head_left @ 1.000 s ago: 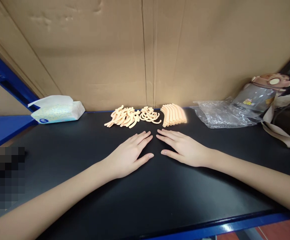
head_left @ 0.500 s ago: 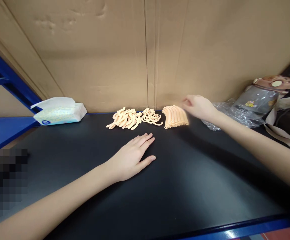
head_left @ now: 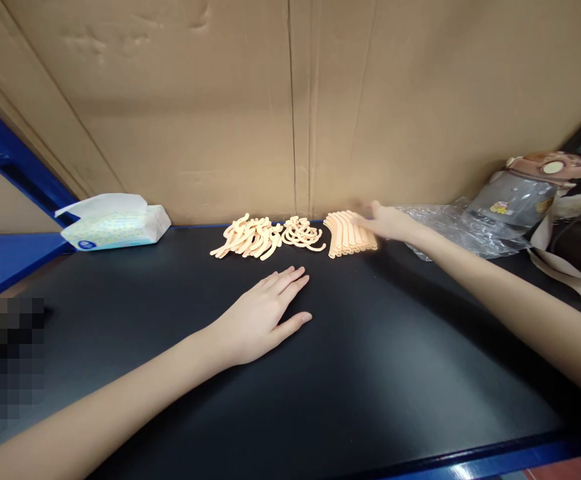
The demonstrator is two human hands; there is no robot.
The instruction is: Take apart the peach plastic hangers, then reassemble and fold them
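My left hand lies flat and open on the black table top, fingers pointing towards the back. My right hand reaches to the back and rests on the right end of a neat row of peach curved tubes. Its fingers are blurred, so their grip is unclear. To the left of that row lie a small pile of thin peach hooks and a bigger pile of peach curved pieces.
A tissue pack sits at the back left beside a blue shelf frame. Crumpled clear plastic, a cartoon water bottle and a bag crowd the back right. A cardboard wall closes the back.
My right hand lifted off the table beside the left one, swung to the back right, and has now come down onto the row of tubes. The left hand stayed put.
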